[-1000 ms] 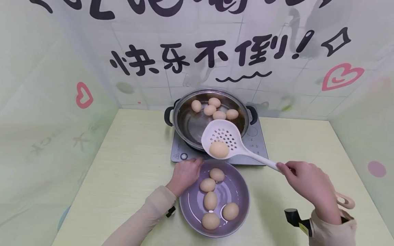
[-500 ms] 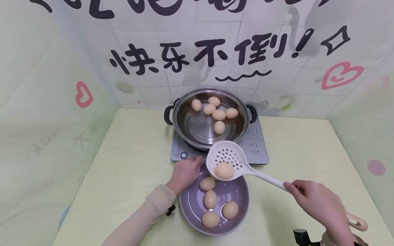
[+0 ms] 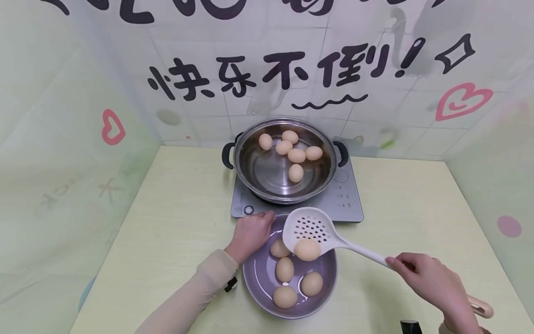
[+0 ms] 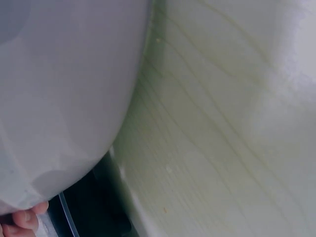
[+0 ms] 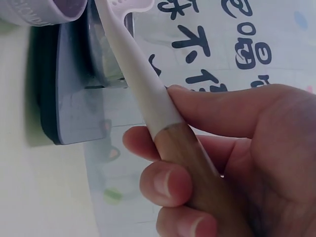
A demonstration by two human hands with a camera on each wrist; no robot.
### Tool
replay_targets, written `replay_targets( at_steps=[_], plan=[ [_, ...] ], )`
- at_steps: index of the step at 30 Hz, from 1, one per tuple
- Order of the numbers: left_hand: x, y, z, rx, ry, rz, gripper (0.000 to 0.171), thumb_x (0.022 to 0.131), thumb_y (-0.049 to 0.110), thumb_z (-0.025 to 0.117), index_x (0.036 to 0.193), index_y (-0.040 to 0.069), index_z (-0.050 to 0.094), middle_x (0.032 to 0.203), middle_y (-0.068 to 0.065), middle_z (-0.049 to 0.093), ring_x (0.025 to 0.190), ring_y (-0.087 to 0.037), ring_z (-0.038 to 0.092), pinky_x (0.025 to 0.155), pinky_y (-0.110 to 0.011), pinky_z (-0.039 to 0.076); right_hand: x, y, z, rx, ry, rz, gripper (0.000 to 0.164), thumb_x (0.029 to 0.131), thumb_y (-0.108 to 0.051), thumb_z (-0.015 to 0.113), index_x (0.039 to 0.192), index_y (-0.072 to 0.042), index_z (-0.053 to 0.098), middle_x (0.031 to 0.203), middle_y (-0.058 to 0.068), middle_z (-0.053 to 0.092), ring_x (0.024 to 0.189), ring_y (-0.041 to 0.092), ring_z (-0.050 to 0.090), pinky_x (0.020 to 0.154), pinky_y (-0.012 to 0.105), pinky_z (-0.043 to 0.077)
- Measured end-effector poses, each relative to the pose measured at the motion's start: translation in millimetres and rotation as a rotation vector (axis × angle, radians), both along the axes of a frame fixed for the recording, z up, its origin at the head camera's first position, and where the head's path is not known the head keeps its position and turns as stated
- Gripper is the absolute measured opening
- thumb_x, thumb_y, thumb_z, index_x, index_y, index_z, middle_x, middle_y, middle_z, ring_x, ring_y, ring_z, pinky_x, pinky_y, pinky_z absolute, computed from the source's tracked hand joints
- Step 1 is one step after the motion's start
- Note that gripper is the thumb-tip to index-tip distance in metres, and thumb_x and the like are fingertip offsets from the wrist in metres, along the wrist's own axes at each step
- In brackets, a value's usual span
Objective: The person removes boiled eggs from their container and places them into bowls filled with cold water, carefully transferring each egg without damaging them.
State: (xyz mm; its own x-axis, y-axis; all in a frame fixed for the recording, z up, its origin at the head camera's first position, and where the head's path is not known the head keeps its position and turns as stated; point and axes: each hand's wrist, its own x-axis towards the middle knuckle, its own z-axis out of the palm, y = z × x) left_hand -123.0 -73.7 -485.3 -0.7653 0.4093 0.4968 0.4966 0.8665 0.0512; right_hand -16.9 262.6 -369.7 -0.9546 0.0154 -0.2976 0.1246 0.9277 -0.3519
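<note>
Topping skimmer (image 3: pixel 310 227), egg (image 3: pixel 308 250) left of right grip (image 3: pixel 431 281)

The white ladle (image 3: pixel 331 236) hangs over the mauve bowl (image 3: pixel 259 278), a tan egg (image 3: pixel 307 250) at the ladle's lip; I see four eggs (image 3: pixel 285 269) below.

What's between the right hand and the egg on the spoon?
The long handle of the white spoon and part of its scoop, passing over the rim of the purple bowl. The head view shows it running from the right hand to the egg.
</note>
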Motion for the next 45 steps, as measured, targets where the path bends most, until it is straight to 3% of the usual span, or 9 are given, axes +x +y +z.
replay_targets(
  at_steps=[11, 31, 38, 45],
  plan=[
    [-0.7, -0.4, -0.3, -0.006, 0.036, -0.002, 0.018, 0.084, 0.023, 0.059, 0.072, 0.012, 0.052, 0.054, 0.0, 0.054, 0.039, -0.018, 0.05, 0.033, -0.03, 0.032, -4.1, 7.3, -8.2, -0.04, -0.056, -0.017, 0.032, 0.089, -0.05, 0.046, 0.077, -0.023, 0.059, 0.054, -0.006, 0.035, 0.047, 0.006, 0.031, 0.047, 0.027, 0.023],
    [0.9, -0.5, 2.0, -0.013, 0.008, -0.002, 0.017, 0.085, 0.022, 0.058, 0.073, 0.012, 0.054, 0.055, 0.001, 0.055, 0.038, -0.016, 0.048, 0.034, -0.028, 0.032, -5.6, 7.7, -9.8, -0.027, 0.008, -0.019, 0.027, 0.089, -0.047, 0.05, 0.084, -0.023, 0.062, 0.055, -0.006, 0.037, 0.047, 0.006, 0.032, 0.046, 0.026, 0.023],
    [1.5, -0.8, 2.7, -0.014, 0.008, 0.0, 0.016, 0.086, 0.022, 0.058, 0.073, 0.012, 0.054, 0.055, 0.0, 0.055, 0.039, -0.017, 0.048, 0.034, -0.028, 0.033, -11.1, 9.7, -1.9, -0.035, 0.042, 0.005, 0.027, 0.09, -0.045, 0.05, 0.087, -0.022, 0.063, 0.056, -0.006, 0.039, 0.048, 0.006, 0.033, 0.046, 0.027, 0.025],
    [1.7, -0.6, 3.5, -0.012, 0.007, 0.001, 0.018, 0.084, 0.022, 0.06, 0.071, 0.012, 0.052, 0.054, 0.001, 0.054, 0.038, -0.015, 0.047, 0.033, -0.028, 0.031, -30.9, 9.4, 16.9, -0.088, 0.12, 0.044, 0.028, 0.091, -0.039, 0.051, 0.092, -0.015, 0.065, 0.057, -0.004, 0.042, 0.048, 0.006, 0.034, 0.046, 0.027, 0.027]
  ],
)
